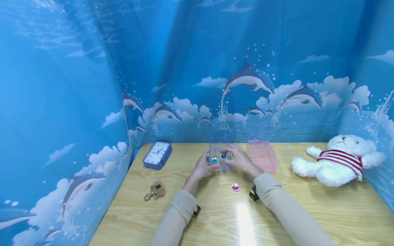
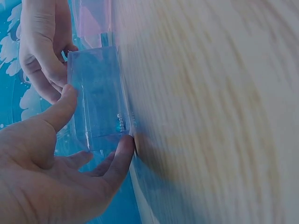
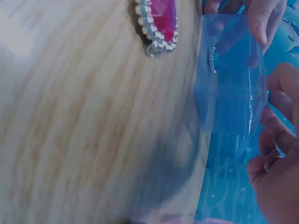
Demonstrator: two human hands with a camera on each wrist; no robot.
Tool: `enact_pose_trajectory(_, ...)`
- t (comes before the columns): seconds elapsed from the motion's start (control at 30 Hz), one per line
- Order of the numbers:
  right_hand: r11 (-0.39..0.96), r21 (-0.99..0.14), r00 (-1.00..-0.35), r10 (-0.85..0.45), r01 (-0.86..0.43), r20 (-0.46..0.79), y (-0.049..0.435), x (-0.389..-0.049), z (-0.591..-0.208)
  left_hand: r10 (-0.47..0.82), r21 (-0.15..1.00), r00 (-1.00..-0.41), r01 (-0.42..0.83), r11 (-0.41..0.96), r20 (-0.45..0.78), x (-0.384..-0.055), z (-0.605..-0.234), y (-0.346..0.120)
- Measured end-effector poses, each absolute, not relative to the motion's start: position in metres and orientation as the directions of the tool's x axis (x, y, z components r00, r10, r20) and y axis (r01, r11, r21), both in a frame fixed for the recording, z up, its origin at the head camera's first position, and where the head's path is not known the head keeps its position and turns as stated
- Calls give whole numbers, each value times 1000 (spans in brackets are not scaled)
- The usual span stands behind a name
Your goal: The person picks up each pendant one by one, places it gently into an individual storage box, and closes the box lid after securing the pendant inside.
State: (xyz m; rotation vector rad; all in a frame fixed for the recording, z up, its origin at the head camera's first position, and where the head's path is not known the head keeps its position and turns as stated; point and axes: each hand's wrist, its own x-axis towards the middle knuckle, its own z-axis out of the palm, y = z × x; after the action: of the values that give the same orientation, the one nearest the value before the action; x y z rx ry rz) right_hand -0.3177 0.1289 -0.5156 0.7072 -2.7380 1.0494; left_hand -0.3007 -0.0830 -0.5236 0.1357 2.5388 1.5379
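A clear blue plastic box (image 1: 224, 167) stands on the table with its lid raised at the back. My left hand (image 1: 203, 166) grips its left end, thumb at the upper rim and a fingertip low near the table, as the left wrist view shows. Inside at that end lies a blue gem with a beaded edge (image 1: 213, 160), seen through the wall as a blue gem (image 3: 213, 59). My right hand (image 1: 240, 159) pinches a second blue gem (image 1: 223, 156) over the right part of the box. Nearer me, a pink gem (image 1: 235, 187) with a beaded silver edge lies on the table.
A clear pink box (image 1: 263, 157) lies open right of the blue one. Farther right sits a white teddy bear (image 1: 338, 162) in a striped shirt. At the left are a blue clock (image 1: 157, 155) and a brown plush keychain (image 1: 158, 190). A dolphin-print curtain (image 1: 197, 85) borders the table.
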Motion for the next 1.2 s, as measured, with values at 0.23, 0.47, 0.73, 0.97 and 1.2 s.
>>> enact_pose_trajectory(0.23, 646, -673, -928, -320, -362, 191, 135, -313, -514, 168, 884, -981, -3, 467, -93, -301, -523, -81)
enact_pose_trajectory(0.47, 546, -767, -938, -263, -337, 225, 142, -308, -505, 171, 896, -983, 15, 445, -68, -301, -522, -81)
enact_pose_trajectory(0.73, 521, -800, -955, -177, -296, 239, 169, -283, -497, 177, 896, -980, 1, 445, -87, -299, -523, -79)
enact_pose_trajectory(0.97, 660, -654, -904, -93, -369, 416, 200, -263, -505, 184, 892, -978, -9, 452, -103, -298, -521, -83)
enact_pose_trajectory(1.2, 724, -658, -950, 12, -208, 312, 224, -250, -513, 215, 895, -971, 3, 446, -104, -297, -521, -85)
